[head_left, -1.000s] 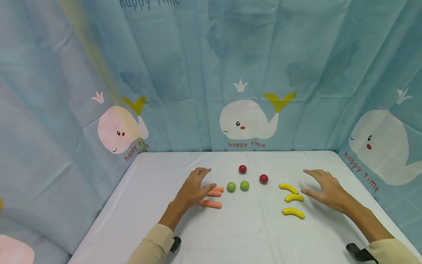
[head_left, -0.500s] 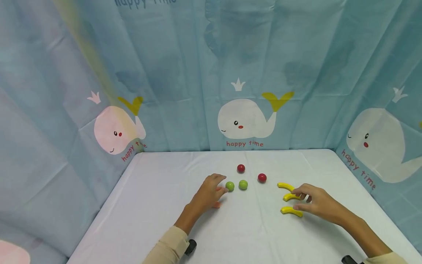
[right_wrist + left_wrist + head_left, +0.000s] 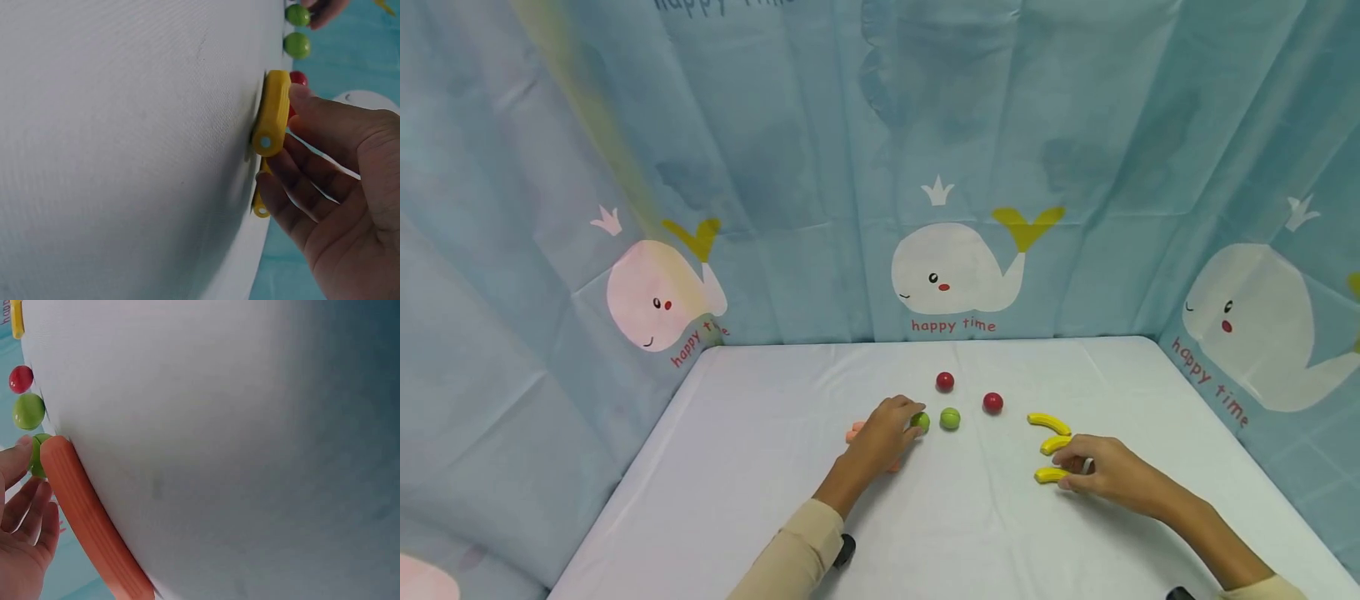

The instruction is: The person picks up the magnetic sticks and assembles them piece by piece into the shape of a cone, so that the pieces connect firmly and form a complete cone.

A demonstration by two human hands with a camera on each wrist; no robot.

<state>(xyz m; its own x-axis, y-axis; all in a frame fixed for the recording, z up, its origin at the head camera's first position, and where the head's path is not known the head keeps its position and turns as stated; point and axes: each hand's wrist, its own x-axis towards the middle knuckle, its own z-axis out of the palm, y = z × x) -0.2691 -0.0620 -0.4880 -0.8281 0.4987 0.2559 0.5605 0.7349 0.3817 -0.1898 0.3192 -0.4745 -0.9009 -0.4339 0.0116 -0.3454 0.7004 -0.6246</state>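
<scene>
My left hand (image 3: 883, 433) reaches over the orange ridged sticks, its thumb and fingertips around the left green ball (image 3: 922, 422). In the left wrist view, the thumb overlaps that ball (image 3: 37, 457), and an orange stick (image 3: 94, 519) lies close by. A second green ball (image 3: 950, 418) sits just to its right. On the right, my right hand (image 3: 1101, 471) has thumb and fingers about the nearest yellow toy banana (image 3: 1049, 475). The right wrist view shows the thumb against this banana (image 3: 273, 112), with some fingertips hidden behind it. Two more toy bananas (image 3: 1048, 423) lie beyond.
Two red balls (image 3: 945, 382) lie farther back, one (image 3: 992, 403) nearer the bananas. A white cloth covers the table (image 3: 970, 533). Blue curtains (image 3: 805, 167) with whale prints stand behind it and at both sides.
My left hand has moved right from above the orange sticks to the left green ball. My right hand has come down and toward me to the nearest banana, its fingers closing in.
</scene>
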